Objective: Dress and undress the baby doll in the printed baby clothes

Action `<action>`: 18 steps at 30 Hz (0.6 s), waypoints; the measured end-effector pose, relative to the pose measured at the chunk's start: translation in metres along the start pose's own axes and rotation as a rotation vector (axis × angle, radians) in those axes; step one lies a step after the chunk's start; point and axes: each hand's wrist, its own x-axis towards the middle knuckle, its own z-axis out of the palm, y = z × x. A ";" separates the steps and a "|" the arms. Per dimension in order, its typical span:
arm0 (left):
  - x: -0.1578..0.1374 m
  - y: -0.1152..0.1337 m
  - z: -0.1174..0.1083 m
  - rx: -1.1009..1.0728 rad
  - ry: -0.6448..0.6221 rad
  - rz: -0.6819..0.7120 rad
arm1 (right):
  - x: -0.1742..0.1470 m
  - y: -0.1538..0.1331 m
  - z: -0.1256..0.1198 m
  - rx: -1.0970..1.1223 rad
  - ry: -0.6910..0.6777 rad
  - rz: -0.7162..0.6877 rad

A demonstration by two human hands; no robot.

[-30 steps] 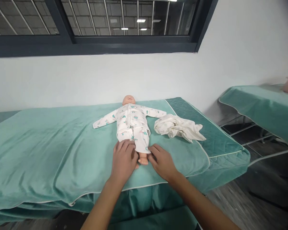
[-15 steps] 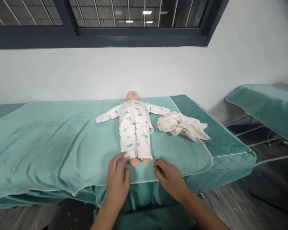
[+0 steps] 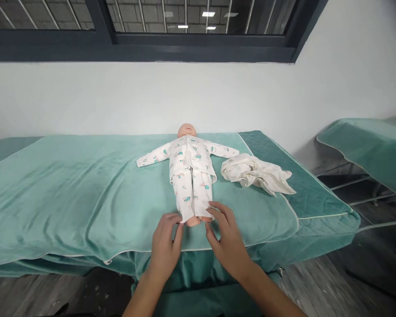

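Observation:
A baby doll (image 3: 186, 130) lies on its back, its head toward the wall and its arms spread. It wears a white patterned long-sleeved top (image 3: 192, 158) and matching pants (image 3: 185, 193). My left hand (image 3: 166, 242) pinches the cuff of the pants leg on the left, beside the doll's bare foot (image 3: 193, 221). At the other leg is my right hand (image 3: 227, 240), with fingers apart, the upper ones over the cuff and the thumb just below the foot. A crumpled white cloth (image 3: 255, 174) lies to the doll's right in view.
Beneath the doll a light green blanket (image 3: 69, 189) covers a bed with a darker green quilted cover (image 3: 320, 198). A white wall (image 3: 119, 97) and a dark-framed window (image 3: 198, 48) stand behind. Another green-covered bed (image 3: 372, 145) with metal rails is at the right.
My left hand has closed on one pants cuff and pulled it slightly sideways. My right hand has moved up and inward to the other leg, its fingers spreading. The view has shifted slightly.

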 end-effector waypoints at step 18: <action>0.063 -0.038 0.004 -1.026 0.355 -0.726 | 0.050 0.049 -0.019 0.278 0.064 0.194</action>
